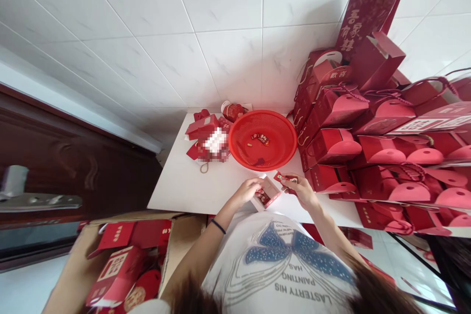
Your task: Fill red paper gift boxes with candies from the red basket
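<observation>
Near the table's front edge, my left hand [247, 192] is closed on the side of a small open gift box [271, 190]. The box is tilted towards me, and red wrapped pieces that look like sweets [262, 197] lie inside it. Just right of the box, my right hand [302, 192] pinches red packets with white lettering [289, 179], probably wrapped sweets. Beyond both hands stands a red plastic basket [235, 149] with a few small wrapped pieces [262, 139] at its bottom.
Red gift boxes [334, 144] are stacked high along the right side. Left of the basket lie more red boxes [202, 127] and a blurred patch. A cardboard carton [68, 265] with red boxes stands at lower left. The tiled wall [228, 64] closes off the white table [176, 176] behind.
</observation>
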Available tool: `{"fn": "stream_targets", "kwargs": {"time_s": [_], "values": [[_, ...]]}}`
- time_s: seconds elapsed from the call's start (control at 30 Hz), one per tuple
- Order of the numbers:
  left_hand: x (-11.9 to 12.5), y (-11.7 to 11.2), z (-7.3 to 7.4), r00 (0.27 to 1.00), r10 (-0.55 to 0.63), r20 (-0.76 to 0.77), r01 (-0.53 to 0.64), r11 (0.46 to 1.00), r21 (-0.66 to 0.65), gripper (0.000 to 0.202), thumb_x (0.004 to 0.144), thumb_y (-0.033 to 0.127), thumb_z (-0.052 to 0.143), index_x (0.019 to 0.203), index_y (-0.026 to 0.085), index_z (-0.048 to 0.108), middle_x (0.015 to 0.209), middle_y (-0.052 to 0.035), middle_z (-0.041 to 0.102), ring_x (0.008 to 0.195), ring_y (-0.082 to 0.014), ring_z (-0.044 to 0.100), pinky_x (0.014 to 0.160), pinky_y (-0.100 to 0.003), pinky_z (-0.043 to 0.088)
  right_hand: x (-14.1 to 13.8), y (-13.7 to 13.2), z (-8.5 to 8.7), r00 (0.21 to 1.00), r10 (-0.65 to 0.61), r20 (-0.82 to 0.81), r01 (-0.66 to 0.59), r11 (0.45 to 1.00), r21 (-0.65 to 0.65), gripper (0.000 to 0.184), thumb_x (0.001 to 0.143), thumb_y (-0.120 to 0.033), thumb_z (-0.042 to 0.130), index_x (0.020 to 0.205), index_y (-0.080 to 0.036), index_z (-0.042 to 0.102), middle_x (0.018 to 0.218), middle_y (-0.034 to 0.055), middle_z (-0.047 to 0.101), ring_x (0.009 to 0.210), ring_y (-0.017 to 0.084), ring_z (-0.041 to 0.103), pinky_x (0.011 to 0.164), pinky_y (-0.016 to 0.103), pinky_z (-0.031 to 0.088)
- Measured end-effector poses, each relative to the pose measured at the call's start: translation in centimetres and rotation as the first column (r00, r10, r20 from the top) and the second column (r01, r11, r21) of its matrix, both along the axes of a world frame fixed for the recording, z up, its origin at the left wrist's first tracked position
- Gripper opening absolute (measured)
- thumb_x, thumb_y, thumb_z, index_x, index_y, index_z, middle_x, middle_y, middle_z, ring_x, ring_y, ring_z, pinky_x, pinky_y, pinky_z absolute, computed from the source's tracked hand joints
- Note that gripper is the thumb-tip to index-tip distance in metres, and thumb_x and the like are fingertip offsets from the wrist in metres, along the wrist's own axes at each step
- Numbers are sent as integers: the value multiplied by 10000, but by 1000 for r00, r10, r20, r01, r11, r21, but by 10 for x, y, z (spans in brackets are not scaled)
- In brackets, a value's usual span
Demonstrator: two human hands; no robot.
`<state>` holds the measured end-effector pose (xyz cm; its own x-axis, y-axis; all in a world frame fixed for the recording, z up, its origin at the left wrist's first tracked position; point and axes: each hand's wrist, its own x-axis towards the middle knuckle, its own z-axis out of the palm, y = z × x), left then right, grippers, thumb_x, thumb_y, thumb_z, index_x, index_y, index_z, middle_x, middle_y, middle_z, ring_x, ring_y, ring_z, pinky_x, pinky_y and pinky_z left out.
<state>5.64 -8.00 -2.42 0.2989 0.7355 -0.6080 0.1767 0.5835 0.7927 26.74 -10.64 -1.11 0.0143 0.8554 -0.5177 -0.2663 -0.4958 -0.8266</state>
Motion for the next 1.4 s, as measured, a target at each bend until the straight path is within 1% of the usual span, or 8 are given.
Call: {"fn": "stream_targets", "kwargs": {"time_s": [0.07,0.17,0.43,0.6,0.73,0.9,1.17,1.4], "values": [[2,-1,1,985,106,138,-81,981,-177,323,740,101,554,1022,123,709,877,-81,751,765,-187,699,788,-322,545,-1,-1,0,1000,-4,-11,4,1000,-7,500,478,-442,919,859,-159,762,680,32,695,587,142,575,566,272,424],[1,-3,4,941,200,273,-132,960,-247,315,721,89,578,1007,121,706,867,-92,754,825,-205,725,828,-338,551,-3,-1,0,1000,-2,-28,2,1000,-8,497,480,-440,920,858,-154,772,661,22,684,583,135,556,573,271,411],[0,-3,6,939,106,328,-64,989,-136,358,661,29,663,990,160,719,929,-70,760,945,-213,717,899,-339,539,-4,-1,1,997,11,-80,-9,1000,26,463,510,-440,910,848,-157,769,709,29,689,597,132,540,598,283,418],[9,0,13,950,42,309,-7,993,-114,268,722,251,740,970,153,714,924,-69,736,802,-191,701,797,-335,544,-3,-3,-1,997,62,-53,-60,997,38,471,503,-433,914,858,-164,764,688,15,676,612,135,559,617,284,430],[19,0,22,974,-61,219,60,998,10,330,737,420,768,898,137,711,788,-36,691,677,-145,616,658,-267,471,-6,-4,1,989,147,-21,-146,988,57,505,497,-397,925,908,-167,744,652,-14,650,589,123,563,610,276,432],[20,0,29,979,0,205,-38,982,182,321,699,434,785,755,131,698,733,-23,666,689,-144,577,664,-261,440,-13,0,-3,977,-31,-213,35,999,15,427,623,-445,825,942,-203,676,824,51,728,780,217,690,714,338,511],[11,-3,27,985,127,113,-128,992,2,140,622,257,682,609,175,570,595,0,629,537,-107,508,515,-230,318,-17,6,-7,954,-72,-290,84,996,28,303,664,-457,764,841,-246,636,989,92,762,1017,294,688,825,404,527],[26,-11,29,954,8,301,18,996,-83,232,648,321,678,810,156,662,598,22,580,462,-84,444,471,-231,292,-37,8,1,971,-31,-235,62,990,126,457,646,-604,792,915,-259,659,1083,80,749,1064,267,663,953,401,492]]}}
